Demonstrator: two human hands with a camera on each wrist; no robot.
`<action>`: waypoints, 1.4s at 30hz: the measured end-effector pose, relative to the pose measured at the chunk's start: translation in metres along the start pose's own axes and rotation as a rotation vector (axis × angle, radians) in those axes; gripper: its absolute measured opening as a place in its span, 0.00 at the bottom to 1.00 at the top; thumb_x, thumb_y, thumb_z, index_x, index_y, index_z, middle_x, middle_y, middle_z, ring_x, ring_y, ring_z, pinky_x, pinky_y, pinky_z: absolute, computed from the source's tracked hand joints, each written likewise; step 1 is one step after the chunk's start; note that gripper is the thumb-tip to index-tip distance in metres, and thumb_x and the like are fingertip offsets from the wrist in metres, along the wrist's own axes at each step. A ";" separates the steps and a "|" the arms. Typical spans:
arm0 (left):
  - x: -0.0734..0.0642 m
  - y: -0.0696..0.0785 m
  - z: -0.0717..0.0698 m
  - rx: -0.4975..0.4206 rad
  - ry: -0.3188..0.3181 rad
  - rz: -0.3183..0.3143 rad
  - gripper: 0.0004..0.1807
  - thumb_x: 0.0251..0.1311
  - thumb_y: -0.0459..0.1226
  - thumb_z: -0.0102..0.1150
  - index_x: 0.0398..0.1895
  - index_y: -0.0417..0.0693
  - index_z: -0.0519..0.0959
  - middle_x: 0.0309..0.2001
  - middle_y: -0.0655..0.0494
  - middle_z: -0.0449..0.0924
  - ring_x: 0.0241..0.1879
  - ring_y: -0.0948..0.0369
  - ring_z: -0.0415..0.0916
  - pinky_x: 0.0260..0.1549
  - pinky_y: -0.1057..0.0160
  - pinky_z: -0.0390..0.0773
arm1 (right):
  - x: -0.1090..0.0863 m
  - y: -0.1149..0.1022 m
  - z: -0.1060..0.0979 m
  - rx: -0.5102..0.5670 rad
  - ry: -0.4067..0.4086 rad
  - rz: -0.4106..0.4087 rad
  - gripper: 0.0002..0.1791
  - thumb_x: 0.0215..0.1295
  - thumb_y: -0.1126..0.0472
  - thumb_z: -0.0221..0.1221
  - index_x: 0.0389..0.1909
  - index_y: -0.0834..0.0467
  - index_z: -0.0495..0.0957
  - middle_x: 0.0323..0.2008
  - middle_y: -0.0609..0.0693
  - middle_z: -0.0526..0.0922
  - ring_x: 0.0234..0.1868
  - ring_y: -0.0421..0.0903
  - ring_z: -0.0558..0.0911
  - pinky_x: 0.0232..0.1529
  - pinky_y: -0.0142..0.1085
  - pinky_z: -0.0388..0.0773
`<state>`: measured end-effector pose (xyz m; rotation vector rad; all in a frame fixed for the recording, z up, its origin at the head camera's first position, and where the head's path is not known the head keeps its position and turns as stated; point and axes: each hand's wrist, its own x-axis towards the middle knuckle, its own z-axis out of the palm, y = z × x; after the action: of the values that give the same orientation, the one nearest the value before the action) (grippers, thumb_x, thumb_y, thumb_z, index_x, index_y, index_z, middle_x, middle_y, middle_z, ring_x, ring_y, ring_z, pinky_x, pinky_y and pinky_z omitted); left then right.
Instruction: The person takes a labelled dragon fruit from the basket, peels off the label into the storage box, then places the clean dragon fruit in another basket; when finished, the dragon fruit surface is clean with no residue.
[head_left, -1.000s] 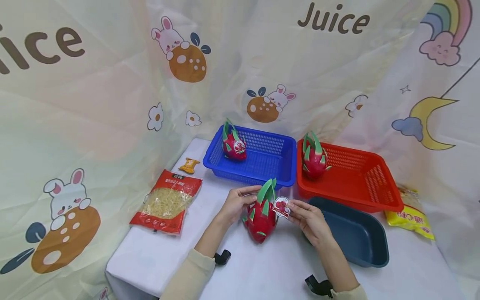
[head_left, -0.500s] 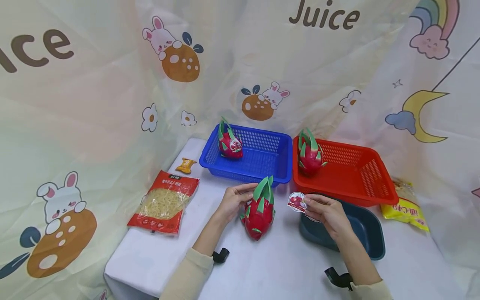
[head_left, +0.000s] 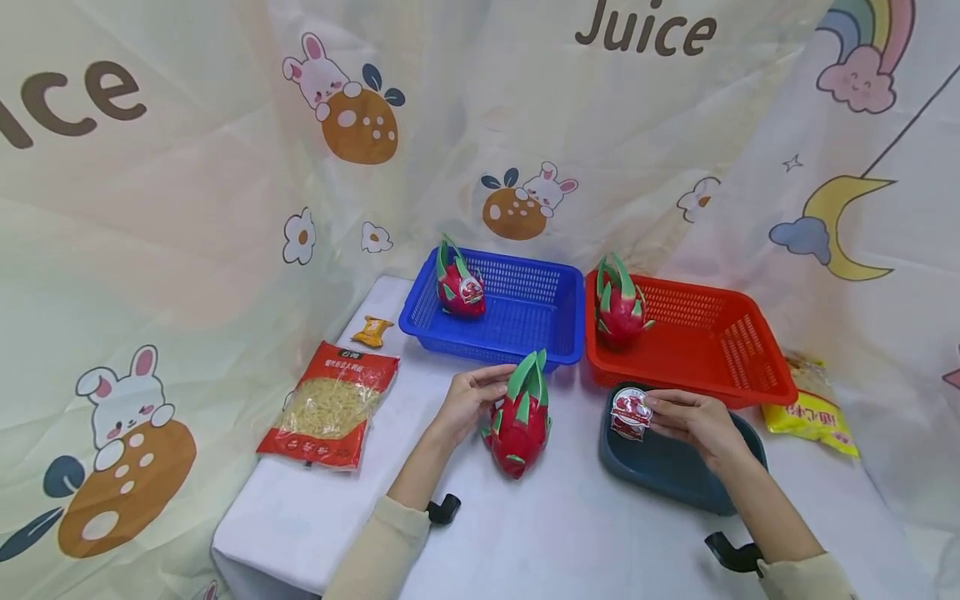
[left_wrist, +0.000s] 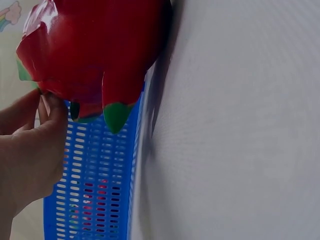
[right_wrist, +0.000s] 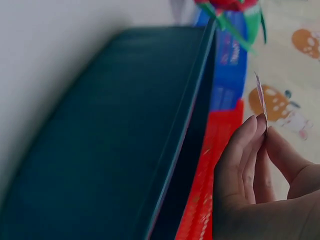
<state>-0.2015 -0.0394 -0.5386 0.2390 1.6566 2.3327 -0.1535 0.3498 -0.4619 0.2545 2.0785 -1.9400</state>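
Note:
A red dragon fruit (head_left: 517, 433) with green leaf tips lies on the white table in front of me. My left hand (head_left: 468, 406) holds it at its left side; in the left wrist view, thumb and fingertips pinch at one of its scales (left_wrist: 37, 55). Between thumb and fingers, my right hand (head_left: 693, 422) pinches a round fruit-printed label (head_left: 632, 405) by its edge. That label is over the dark teal tray (head_left: 667, 475), and a similar printed piece (head_left: 627, 430) shows just below it. In the right wrist view the label (right_wrist: 261, 95) appears edge-on, above the tray's rim.
Behind stand a blue basket (head_left: 491, 344) with a labelled dragon fruit (head_left: 459, 292) and a red basket (head_left: 697, 379) with another dragon fruit (head_left: 621, 312). Left lie a red pasta bag (head_left: 330, 408) and a small orange packet (head_left: 372, 331). A yellow bag (head_left: 813, 417) is far right.
My right hand has carried the label away from the dragon fruit, rightward to over the teal tray. The left hand stays at the fruit. The head view has shifted slightly.

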 end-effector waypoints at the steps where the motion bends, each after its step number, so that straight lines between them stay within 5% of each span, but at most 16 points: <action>1: 0.001 0.000 0.000 -0.001 0.004 0.000 0.22 0.70 0.27 0.59 0.66 0.35 0.78 0.61 0.43 0.83 0.58 0.56 0.83 0.58 0.61 0.82 | 0.002 0.000 -0.005 0.001 -0.005 0.009 0.14 0.71 0.55 0.67 0.54 0.51 0.89 0.43 0.40 0.89 0.44 0.44 0.91 0.48 0.38 0.86; 17: 0.001 0.000 0.000 -0.047 0.018 -0.005 0.23 0.69 0.24 0.57 0.67 0.32 0.77 0.59 0.43 0.84 0.55 0.59 0.84 0.54 0.64 0.83 | 0.026 0.004 -0.049 -0.187 -0.033 0.155 0.21 0.75 0.56 0.63 0.59 0.68 0.82 0.43 0.49 0.90 0.42 0.50 0.91 0.51 0.50 0.85; 31: 0.001 -0.002 -0.003 -0.043 0.027 -0.014 0.23 0.69 0.25 0.57 0.66 0.33 0.78 0.59 0.43 0.84 0.57 0.57 0.83 0.55 0.64 0.83 | 0.025 0.018 -0.051 -0.396 -0.005 0.213 0.25 0.77 0.59 0.57 0.65 0.73 0.75 0.54 0.66 0.86 0.46 0.56 0.89 0.49 0.51 0.87; 42: 0.003 -0.002 0.000 -0.039 0.002 -0.010 0.24 0.71 0.25 0.56 0.69 0.34 0.75 0.62 0.43 0.82 0.59 0.57 0.82 0.58 0.63 0.82 | 0.024 0.025 -0.055 -0.381 0.020 0.239 0.21 0.76 0.62 0.55 0.61 0.73 0.78 0.51 0.64 0.87 0.44 0.53 0.89 0.49 0.49 0.87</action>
<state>-0.2038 -0.0381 -0.5403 0.2200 1.6073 2.3562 -0.1729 0.4045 -0.4908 0.4163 2.2591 -1.3812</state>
